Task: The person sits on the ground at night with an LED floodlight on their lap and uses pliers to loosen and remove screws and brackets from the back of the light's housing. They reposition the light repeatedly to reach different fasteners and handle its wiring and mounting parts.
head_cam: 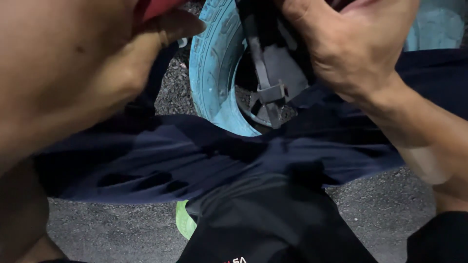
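Note:
My left hand point(73, 63) fills the upper left, very close to the camera, its fingers closed on a red piece point(156, 7) at the top edge. My right hand point(351, 44) at the upper right grips a black object point(265, 29) with a grey strap and plastic buckle point(270, 92) hanging from it. A dark navy shirt hem point(195, 156) stretches across the middle of the view below both hands. How the red piece and the black object connect is hidden.
A light-blue painted tyre point(214, 68) lies on the asphalt ground point(122, 229) behind the hands. Another light-blue shape point(438, 24) sits at the top right. Black shorts point(263, 224) and a bit of green footwear point(184, 221) show at the bottom.

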